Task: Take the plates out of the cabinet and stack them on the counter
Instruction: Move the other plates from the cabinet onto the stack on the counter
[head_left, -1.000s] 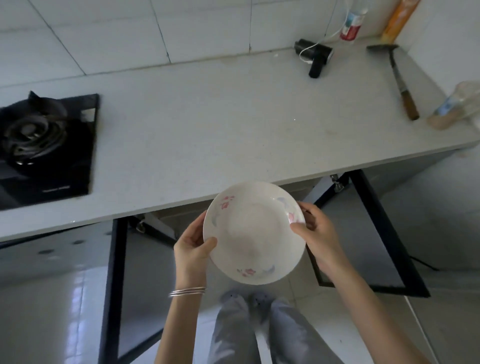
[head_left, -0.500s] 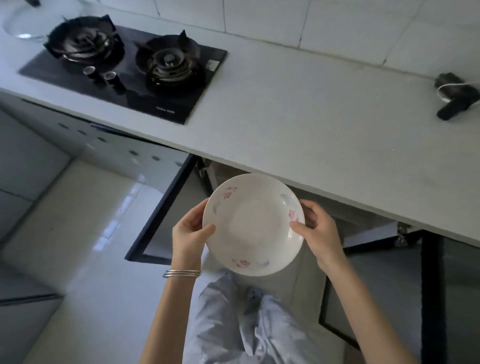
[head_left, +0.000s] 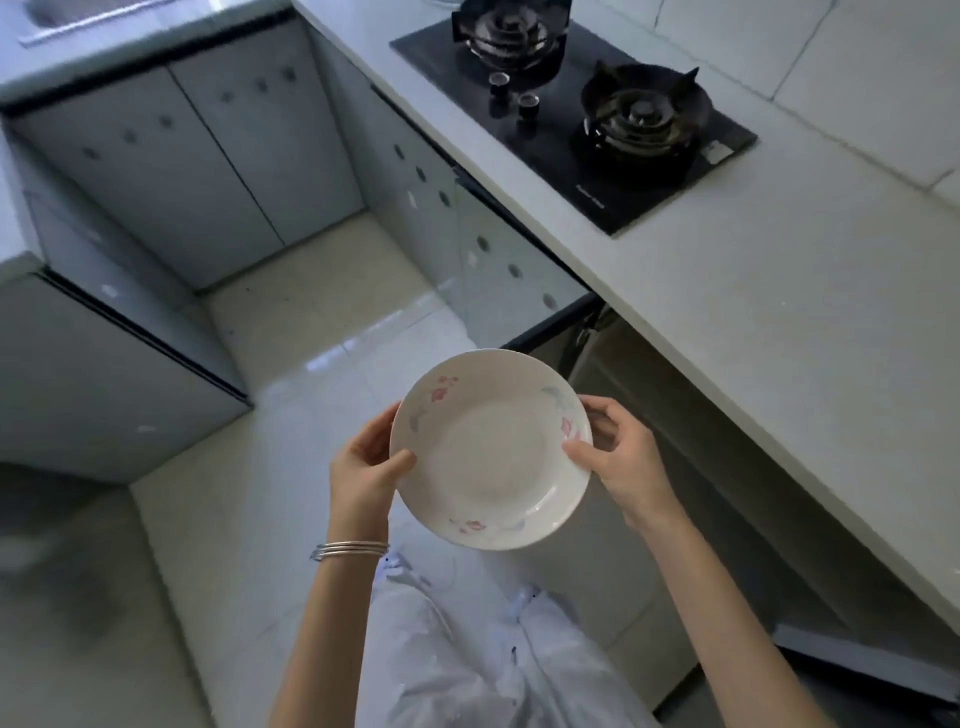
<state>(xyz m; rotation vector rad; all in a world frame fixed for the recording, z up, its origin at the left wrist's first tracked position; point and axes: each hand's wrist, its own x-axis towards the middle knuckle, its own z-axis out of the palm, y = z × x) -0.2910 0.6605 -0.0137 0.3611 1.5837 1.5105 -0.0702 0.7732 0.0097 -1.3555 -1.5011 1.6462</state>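
White floral plate, nothing in it, held above floor beside counter; left hand & right hand each grasp opposite rims, thumbs on top.

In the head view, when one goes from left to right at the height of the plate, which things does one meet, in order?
left hand → plate → right hand → open cabinet under the worktop → counter
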